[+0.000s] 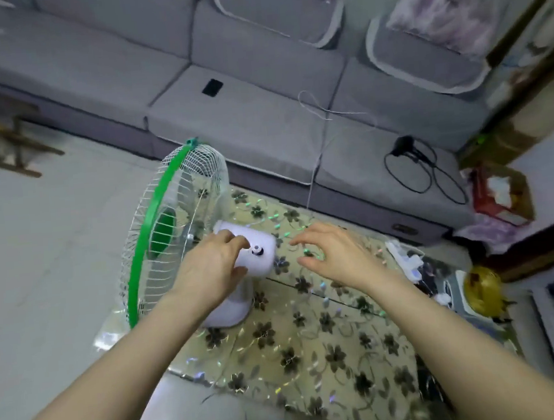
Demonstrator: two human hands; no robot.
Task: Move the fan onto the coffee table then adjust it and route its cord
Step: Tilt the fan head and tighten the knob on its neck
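Note:
A white table fan with a green-rimmed wire cage stands at the left end of the coffee table, which wears a floral cover. The cage faces left, out over the floor. My left hand grips the left side of the white motor housing, beside its small black-and-white knob. My right hand hovers just right of the housing with fingers spread, touching nothing. A thin white cord runs from behind the fan up across the sofa seat.
A grey sofa runs behind the table, with a black phone and a black coiled cable with a plug on its seat. Clutter, a white power strip and a yellow object crowd the table's right end. A wooden stool stands far left.

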